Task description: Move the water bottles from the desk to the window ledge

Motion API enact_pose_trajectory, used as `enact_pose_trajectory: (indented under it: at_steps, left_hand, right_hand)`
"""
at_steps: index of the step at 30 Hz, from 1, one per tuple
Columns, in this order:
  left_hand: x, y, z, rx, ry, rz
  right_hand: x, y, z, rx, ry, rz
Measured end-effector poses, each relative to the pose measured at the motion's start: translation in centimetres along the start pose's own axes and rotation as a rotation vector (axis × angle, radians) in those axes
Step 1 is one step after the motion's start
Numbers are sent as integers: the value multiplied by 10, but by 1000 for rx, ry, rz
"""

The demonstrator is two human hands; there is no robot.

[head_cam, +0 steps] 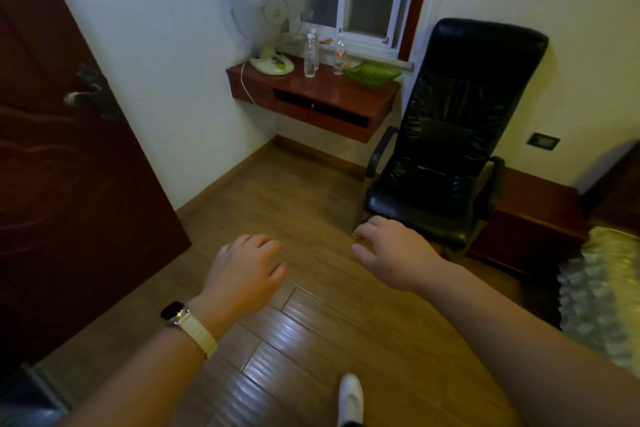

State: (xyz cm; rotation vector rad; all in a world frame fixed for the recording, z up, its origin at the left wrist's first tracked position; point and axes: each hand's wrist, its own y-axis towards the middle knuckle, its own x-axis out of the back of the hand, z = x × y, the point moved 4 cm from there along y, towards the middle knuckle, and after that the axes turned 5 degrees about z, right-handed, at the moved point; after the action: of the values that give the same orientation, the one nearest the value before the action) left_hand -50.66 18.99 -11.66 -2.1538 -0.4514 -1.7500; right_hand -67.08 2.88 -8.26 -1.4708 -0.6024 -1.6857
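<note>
clear water bottle (310,57) and red-label water bottle (339,57) upright on desk (332,97), below window ledge (379,59); left hand (242,274), right hand (393,253) relaxed, holding nothing, well apart from desk; bottles probably light, thin plastic (squeezes easily); take mid-body.

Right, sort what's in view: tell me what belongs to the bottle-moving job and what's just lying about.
Job: clear water bottle and red-labelled water bottle, both standing on the desk; window ledge behind them.

Lying about: fan and green dish on the desk; black chair; door.
</note>
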Motion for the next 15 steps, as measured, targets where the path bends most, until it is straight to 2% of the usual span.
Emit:
enact_pose_trajectory:
  at_steps: [7, 12, 15]
  left_hand:
    - [-5, 103, 36, 62, 43, 57]
    - [12, 188, 45, 84, 91, 84]
    - [34, 248, 55, 112, 97, 33]
  right_hand:
    - [-16, 116, -22, 30, 23, 100]
    - [8, 197, -47, 58, 71, 107]
    - [32, 255, -67, 73, 80, 70]
